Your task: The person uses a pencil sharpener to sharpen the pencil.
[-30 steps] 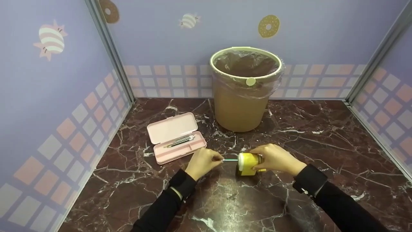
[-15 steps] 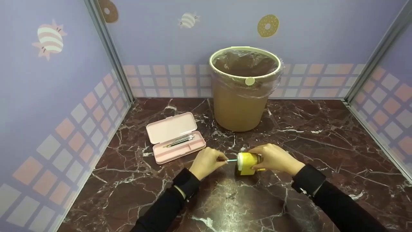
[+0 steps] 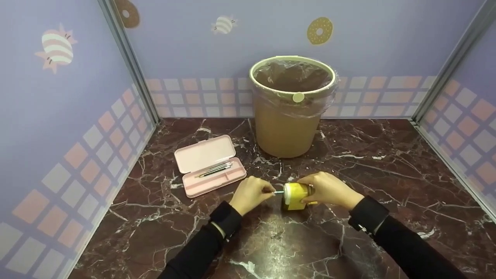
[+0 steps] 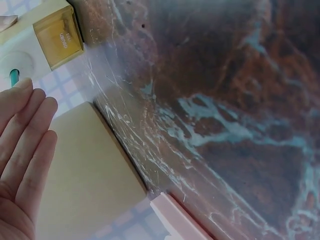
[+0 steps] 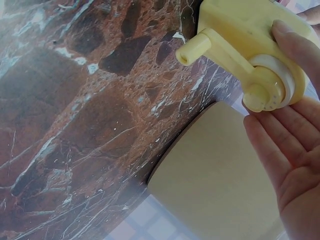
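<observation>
Two hands face each other: the left hand (image 3: 251, 195) pinches a pencil (image 3: 279, 192), apparently to align it with the yellow sharpener (image 3: 296, 193) just rightward, which the right hand (image 3: 329, 190) grips, seemingly for steadiness. Beyond the left hand lies an open pink case (image 3: 205, 154).

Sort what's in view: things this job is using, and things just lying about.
In use:
yellow crank sharpener, held by the right hand
green pencil, pinched by the left hand, tip in the hole

Apparently just about, untouched:
open pink case
slim writing tools inside it
tan bin
</observation>
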`<state>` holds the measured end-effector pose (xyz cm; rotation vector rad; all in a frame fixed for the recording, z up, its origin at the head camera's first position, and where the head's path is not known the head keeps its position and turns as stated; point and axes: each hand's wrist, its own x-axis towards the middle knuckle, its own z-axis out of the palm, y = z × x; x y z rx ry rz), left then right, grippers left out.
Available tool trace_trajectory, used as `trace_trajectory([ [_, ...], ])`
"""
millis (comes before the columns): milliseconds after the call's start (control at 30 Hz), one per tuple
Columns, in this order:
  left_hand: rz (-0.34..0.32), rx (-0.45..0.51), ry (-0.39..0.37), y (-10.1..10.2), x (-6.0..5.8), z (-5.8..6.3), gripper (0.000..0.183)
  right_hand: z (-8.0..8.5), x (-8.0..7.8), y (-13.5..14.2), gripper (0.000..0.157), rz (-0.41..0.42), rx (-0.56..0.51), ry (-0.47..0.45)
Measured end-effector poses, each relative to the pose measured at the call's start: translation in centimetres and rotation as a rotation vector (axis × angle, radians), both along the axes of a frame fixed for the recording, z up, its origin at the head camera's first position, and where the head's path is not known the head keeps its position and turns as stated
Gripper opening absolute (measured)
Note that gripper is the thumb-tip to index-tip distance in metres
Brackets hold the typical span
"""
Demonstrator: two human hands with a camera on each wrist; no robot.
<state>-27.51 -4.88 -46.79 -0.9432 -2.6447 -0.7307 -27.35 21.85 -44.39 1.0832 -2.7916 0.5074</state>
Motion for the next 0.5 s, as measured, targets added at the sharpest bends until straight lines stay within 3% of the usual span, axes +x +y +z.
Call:
trace_trajectory([
  [233,0.013,-0.025,-0.047,0.1,0.1,0.5,0.014,-0.2,0.1,0.0,0.045,-0.008,0.006,0.003],
  [500,0.022,-0.169,-0.101,1.4,0.3,2.1,0.058,-0.4,0.1,-0.6,0.045,0.019,-0.02,0.026],
])
